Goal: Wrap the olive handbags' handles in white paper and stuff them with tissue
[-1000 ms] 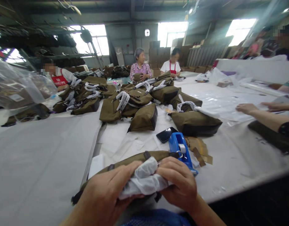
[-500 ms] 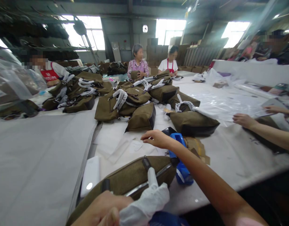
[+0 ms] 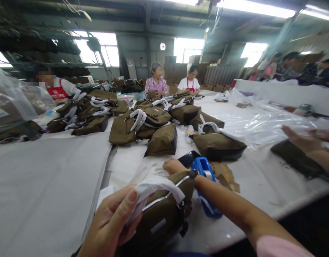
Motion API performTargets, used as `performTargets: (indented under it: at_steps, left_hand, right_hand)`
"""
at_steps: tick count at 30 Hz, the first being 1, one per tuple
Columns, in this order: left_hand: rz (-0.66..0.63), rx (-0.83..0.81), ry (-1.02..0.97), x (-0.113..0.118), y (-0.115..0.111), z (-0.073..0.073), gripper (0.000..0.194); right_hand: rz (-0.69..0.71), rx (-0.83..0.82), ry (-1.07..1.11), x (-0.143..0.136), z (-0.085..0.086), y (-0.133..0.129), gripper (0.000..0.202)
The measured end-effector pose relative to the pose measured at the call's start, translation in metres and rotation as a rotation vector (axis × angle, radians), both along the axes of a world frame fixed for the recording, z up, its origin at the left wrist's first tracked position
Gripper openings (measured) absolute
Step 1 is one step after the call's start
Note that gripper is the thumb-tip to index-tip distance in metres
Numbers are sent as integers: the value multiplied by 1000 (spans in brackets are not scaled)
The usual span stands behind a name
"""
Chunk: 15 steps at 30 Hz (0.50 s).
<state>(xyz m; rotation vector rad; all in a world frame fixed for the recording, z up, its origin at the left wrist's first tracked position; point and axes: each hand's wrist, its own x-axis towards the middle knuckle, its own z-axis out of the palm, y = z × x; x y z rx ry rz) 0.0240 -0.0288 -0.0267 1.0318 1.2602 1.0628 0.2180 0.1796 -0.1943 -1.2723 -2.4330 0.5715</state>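
An olive-brown handbag with a silver zipper stands tilted close in front of me. My left hand is closed around its handle, which is wrapped in white paper. Past the bag's top edge, my right hand is low over the table with its fingers curled and partly hidden by the bag. Thin white sheets lie blurred beside that hand; whether it grips one is unclear. Close to my right wrist are a dark phone and a blue tape dispenser.
More olive bags with white-wrapped handles are heaped across the table. Brown cardboard lies right of the dispenser. At the right, a co-worker's hands are above another bag. Clear plastic spreads behind; several people sit opposite.
My left hand has raised the handle and turned the bag, so its front now shows. My right hand has lowered behind the bag and its fingers have curled. The co-worker's hands at the right have lifted.
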Motion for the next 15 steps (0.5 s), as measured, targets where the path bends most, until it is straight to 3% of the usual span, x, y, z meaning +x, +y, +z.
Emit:
performTargets:
  at_steps: [2,5,8,9,10,12,14,15]
  left_hand:
    - [80,90,6,-4,12,1,58]
    - [142,250,30,-12,31,1,53]
    - [127,317,70,-11,47,-2,52]
    - [102,319,86,-8,50,-4,53]
    - [71,314,99,-3,54,-5,55]
    - [10,301,109,10,57,-7,58]
    - [-34,294,113,24,56,-8,61]
    - [-52,293,123,29,54,-7,62]
  right_hand:
    - [-102,46,112,13,25,5,25]
    - [-254,125,322,45,78,3,32]
    - [-371,193,564,75,129,-34,41]
    - [-385,114,738,80,140,-54,40]
    - [-371,6,843,82,146,-76,41]
    - [-224,-301,822,74,144,-117,45]
    - [-116,-559,672,54,130,-146,44]
    - [-112,-551,625,42,121,-154,42]
